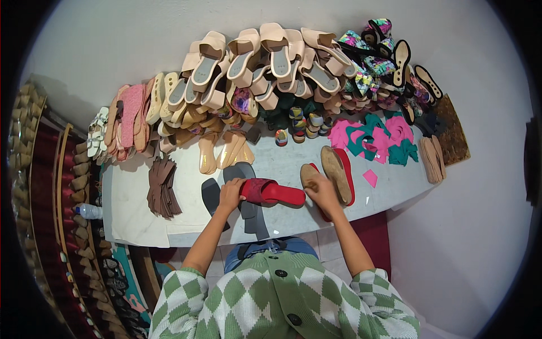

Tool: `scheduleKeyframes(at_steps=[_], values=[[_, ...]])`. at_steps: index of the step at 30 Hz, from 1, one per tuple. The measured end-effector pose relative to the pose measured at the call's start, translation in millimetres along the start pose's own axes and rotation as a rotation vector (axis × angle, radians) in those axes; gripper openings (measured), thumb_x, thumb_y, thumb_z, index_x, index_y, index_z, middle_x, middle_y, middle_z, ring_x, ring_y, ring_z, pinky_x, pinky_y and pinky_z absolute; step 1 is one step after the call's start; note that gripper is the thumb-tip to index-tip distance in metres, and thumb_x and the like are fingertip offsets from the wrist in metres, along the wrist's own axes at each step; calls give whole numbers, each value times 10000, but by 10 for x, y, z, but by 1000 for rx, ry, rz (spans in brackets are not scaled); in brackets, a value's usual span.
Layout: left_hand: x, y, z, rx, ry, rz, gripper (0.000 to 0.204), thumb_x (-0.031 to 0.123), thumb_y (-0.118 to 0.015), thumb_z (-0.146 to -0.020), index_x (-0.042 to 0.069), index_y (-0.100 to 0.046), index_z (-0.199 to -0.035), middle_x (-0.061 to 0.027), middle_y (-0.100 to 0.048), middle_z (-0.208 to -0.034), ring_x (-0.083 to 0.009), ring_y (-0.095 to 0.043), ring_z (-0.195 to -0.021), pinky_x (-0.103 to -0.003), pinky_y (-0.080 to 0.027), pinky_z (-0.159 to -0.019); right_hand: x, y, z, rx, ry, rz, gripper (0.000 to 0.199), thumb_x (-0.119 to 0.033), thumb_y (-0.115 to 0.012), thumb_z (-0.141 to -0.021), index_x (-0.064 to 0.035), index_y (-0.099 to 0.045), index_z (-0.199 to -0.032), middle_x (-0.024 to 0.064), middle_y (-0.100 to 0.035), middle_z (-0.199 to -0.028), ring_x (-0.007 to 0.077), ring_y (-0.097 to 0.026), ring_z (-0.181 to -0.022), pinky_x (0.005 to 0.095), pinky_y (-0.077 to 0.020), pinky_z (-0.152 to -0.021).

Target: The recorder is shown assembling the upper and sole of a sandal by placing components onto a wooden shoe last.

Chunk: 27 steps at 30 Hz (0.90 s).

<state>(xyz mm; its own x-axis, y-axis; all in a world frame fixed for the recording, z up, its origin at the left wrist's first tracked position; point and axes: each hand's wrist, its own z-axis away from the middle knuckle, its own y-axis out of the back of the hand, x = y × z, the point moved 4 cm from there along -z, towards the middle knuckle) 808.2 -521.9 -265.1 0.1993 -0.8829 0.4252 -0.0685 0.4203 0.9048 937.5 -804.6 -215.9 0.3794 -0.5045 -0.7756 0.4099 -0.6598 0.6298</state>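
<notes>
My left hand (230, 195) grips the toe end of a red slipper (282, 194) with a dark red patterned strap. That slipper lies sideways, its heel pointing right, over dark grey sole pieces (247, 175). To the right, my right hand (320, 192) is closed over a tan-bottomed red slipper (308, 172), hiding much of it; its fingers show only partly. Beside it rests another red slipper with its tan underside (337, 175) up.
Heeled beige sandals (276, 51) are piled along the back. Pink and teal scraps (370, 135) lie at the right, brown strips (162, 189) at the left. Tan sandals (208, 152) sit mid-table. A shelf of shoes (82, 186) and a bottle (89, 211) stand left.
</notes>
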Motion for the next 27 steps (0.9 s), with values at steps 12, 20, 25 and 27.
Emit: scheduleKeyframes(at_steps=[12, 20, 25, 27], values=[[25, -62, -231, -12, -32, -206, 402, 171, -766, -500, 110, -586, -854, -49, -578, -858, -222, -565, -866, -373, -386, -791, 354, -565, 65, -121, -491, 210, 340, -118, -798, -569, -10, -569, -796, 142, -607, -741, 246, -620, -783, 359, -475, -691], [-2, -199, -284, 52, 32, -238, 351, 62, -707, -532, 80, -489, -807, -84, -544, -814, -268, -609, -711, -376, -479, -581, 125, -648, -103, -262, -553, 463, 296, -166, -785, -609, 25, -628, -772, 240, -612, -816, 357, -605, -829, 401, -481, -715], [-26, -203, -297, 54, 114, -233, 329, 46, -687, -556, 69, -484, -814, -107, -539, -818, -282, -610, -682, -351, -494, -581, 291, -702, -139, -371, -608, 464, 364, -186, -787, -611, 47, -618, -833, 242, -606, -884, 364, -590, -885, 400, -473, -747], [-6, -205, -364, 33, 117, -230, 330, 52, -697, -560, 68, -487, -814, -110, -544, -824, -290, -609, -684, -354, -495, -584, 526, -780, -163, -462, -715, 370, 380, -199, -786, -613, 52, -614, -840, 242, -607, -874, 364, -591, -880, 396, -474, -745]])
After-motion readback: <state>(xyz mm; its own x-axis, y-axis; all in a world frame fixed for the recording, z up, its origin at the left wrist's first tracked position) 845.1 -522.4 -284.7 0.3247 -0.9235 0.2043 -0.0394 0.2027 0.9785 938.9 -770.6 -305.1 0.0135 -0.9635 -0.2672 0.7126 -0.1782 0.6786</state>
